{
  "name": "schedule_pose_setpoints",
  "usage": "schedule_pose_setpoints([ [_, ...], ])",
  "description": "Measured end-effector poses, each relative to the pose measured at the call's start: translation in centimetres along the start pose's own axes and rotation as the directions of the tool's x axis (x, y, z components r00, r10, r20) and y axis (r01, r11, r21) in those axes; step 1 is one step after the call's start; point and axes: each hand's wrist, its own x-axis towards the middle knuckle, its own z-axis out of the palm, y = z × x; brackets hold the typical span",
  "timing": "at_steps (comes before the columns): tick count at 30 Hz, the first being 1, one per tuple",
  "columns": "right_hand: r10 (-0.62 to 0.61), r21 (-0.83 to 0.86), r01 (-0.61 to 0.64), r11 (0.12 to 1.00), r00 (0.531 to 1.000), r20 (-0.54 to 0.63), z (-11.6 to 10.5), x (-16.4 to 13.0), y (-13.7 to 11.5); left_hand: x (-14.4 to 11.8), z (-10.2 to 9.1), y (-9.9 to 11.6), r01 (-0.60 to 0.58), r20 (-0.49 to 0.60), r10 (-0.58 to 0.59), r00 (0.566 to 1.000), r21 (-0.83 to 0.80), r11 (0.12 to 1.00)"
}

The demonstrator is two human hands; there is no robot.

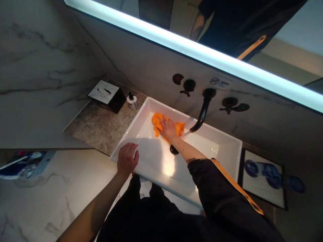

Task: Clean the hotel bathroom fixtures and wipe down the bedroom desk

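Observation:
A white rectangular sink basin (pixel 227 148) sits on a stone counter. My right hand (pixel 168 128) presses an orange cloth (pixel 156 121) flat against the basin's back inner wall, left of the black wall spout (pixel 203 112). My left hand (pixel 127 158) rests on the sink's front left rim, fingers curled over the edge and holding nothing else. The black drain (pixel 173 150) shows just under my right forearm.
Two black tap handles (pixel 188 86) (pixel 230 104) flank the spout on the wall. A black tissue box (pixel 107 95) and a small pump bottle (pixel 132 101) stand on the counter (pixel 101 127) at left. A framed tray (pixel 263 181) lies right of the sink. A lit mirror hangs above.

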Motion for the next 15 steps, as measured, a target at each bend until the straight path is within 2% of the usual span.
schedule_pose_setpoints([
  [3,0.024,-0.034,-0.025,0.999,1.0,-0.012,0.5,1.7,-3.8,-0.1,0.1,-0.1,0.006,-0.004,-0.006,1.0,-0.003,1.0],
  [5,0.019,-0.016,-0.019,1.0,1.0,0.012,0.4,1.3,-6.1,-0.2,0.3,-0.2,0.015,-0.004,-0.015,1.0,-0.001,1.0],
  [8,-0.06,0.036,0.058,0.998,0.996,0.061,0.4,-1.3,-8.9,-0.4,0.5,-0.5,0.041,0.038,-0.041,0.998,-0.007,0.999],
  [11,-0.16,0.102,0.149,0.984,0.981,0.107,0.8,-4.9,-10.8,-0.4,0.7,-0.7,0.109,0.094,-0.106,0.99,-0.024,0.994],
  [15,-0.315,0.205,0.272,0.94,0.924,0.216,1.2,-9.0,-10.7,0.0,0.5,-1.1,0.158,0.21,-0.149,0.966,-0.024,0.987],
])
